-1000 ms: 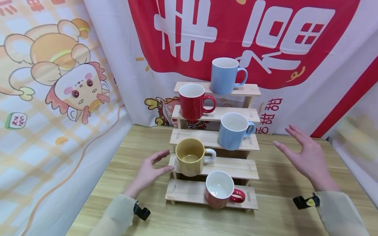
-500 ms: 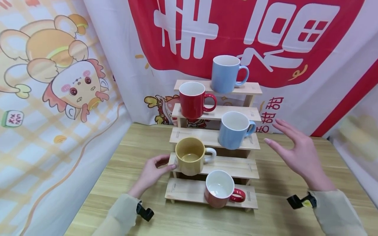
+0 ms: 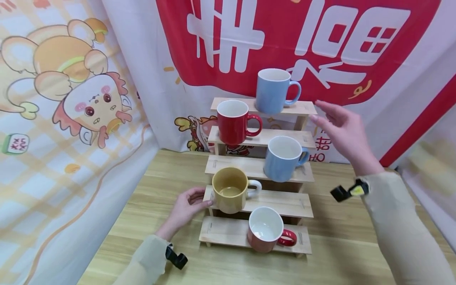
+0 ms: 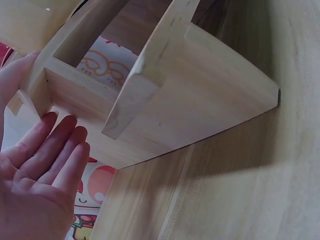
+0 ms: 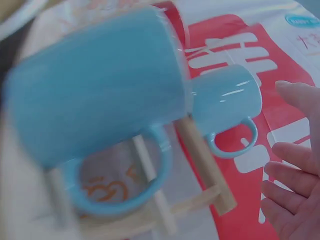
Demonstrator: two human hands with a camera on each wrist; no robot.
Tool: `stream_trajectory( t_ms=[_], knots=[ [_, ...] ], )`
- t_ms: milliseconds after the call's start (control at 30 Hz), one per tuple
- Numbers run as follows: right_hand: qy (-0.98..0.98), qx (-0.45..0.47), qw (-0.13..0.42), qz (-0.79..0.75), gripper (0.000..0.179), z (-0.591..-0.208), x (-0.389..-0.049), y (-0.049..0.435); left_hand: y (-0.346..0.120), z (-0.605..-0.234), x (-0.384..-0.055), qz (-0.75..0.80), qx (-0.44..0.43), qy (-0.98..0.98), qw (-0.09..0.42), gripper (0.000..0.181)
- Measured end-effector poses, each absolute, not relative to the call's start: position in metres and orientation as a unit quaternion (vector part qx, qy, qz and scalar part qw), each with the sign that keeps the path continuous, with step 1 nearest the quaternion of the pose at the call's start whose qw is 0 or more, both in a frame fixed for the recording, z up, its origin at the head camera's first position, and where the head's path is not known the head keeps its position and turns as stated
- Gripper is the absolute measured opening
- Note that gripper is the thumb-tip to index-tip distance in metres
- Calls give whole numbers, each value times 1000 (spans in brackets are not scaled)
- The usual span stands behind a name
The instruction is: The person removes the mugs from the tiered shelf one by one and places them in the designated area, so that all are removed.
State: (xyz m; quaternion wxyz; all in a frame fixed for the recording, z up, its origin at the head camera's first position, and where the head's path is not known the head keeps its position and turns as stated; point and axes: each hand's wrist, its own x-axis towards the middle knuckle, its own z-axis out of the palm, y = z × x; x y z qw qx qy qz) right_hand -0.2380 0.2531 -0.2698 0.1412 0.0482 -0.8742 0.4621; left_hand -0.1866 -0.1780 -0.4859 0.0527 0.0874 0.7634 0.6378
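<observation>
A wooden tiered rack stands on the table with one mug on each tier. My left hand is at its left side, thumb on a plank end and fingers on the side panel, beside the yellow mug with a white handle. My right hand, fingers apart and holding nothing, is in the air right of the top tier. Nearest it is the top light-blue mug, handle toward the hand. In the right wrist view, the lower light-blue mug looms large before the top one.
A red mug stands on the second tier from the top. On the lowest tier is a mug with a pinkish-red body and red handle. A printed red-and-white cloth hangs close behind the rack; another patterned cloth borders the left side.
My right hand has moved up and leftward, to the end of the top tier. My left hand has shifted slightly right, onto the rack's side. The mugs keep their places.
</observation>
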Motion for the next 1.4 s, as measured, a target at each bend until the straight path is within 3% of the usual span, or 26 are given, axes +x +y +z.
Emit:
stream_trajectory(
  t_ms=[233, 500, 800, 1400],
  knots=[
    [-862, 25, 83, 499, 79, -234, -278, 239, -175, -487, -182, 642, 70, 762, 54, 53],
    [-861, 25, 49, 505, 81, -217, -304, 220, -176, -486, -185, 643, 70, 761, 56, 55],
    [-841, -6, 32, 540, 67, -212, -322, 213, -175, -485, -185, 650, 69, 754, 60, 54],
    [-796, 3, 2, 606, 71, -228, -336, 218, -174, -487, -184, 656, 55, 750, 63, 54]
  ],
)
